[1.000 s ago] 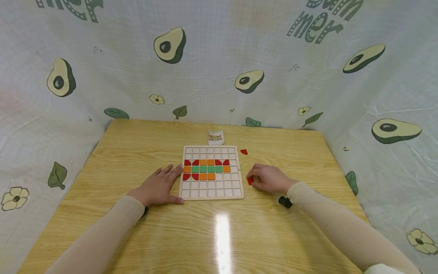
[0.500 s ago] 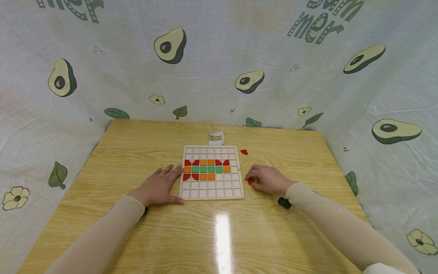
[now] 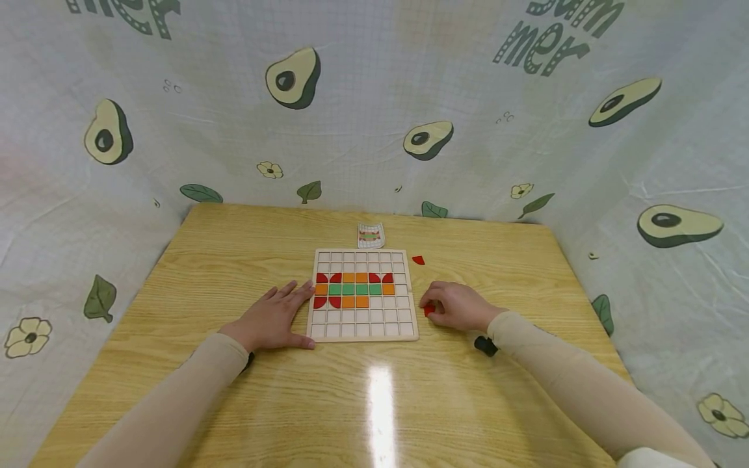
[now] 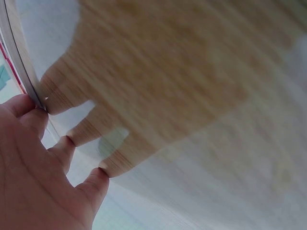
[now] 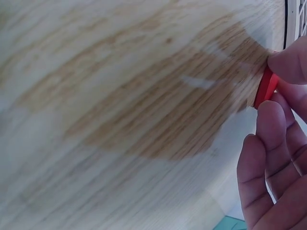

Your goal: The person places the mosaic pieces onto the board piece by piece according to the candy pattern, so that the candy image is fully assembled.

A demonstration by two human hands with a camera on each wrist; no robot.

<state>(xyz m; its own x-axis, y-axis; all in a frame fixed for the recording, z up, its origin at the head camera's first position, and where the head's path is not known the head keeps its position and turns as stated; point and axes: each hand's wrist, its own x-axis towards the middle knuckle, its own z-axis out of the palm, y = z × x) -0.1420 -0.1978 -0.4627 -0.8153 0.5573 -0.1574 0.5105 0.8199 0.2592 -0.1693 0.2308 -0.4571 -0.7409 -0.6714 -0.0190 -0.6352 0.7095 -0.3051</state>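
Observation:
A wooden grid board (image 3: 351, 329) lies on the table, with red, orange and green tiles set in rows across its middle. My left hand (image 3: 268, 322) rests with spread fingers against the board's left edge; in the left wrist view its fingertips (image 4: 103, 173) touch the tabletop. Right of the board, my right hand (image 3: 459, 305) pinches a red tile (image 3: 430, 311) between thumb and fingers, low at the table. That red tile (image 5: 267, 86) stands out in the right wrist view, its far part covered by the thumb. Another red quarter-round tile (image 3: 418, 260) lies beyond the board's upper right corner.
A small pattern card (image 3: 371, 236) printed with a coloured grid sits just behind the board. The wooden table (image 3: 292, 403) ends at a hanging cloth (image 3: 363, 97) with avocado prints at the back and both sides.
The right hand's fingers have shifted slightly around the red tile. Left hand, board and set tiles stay where they were.

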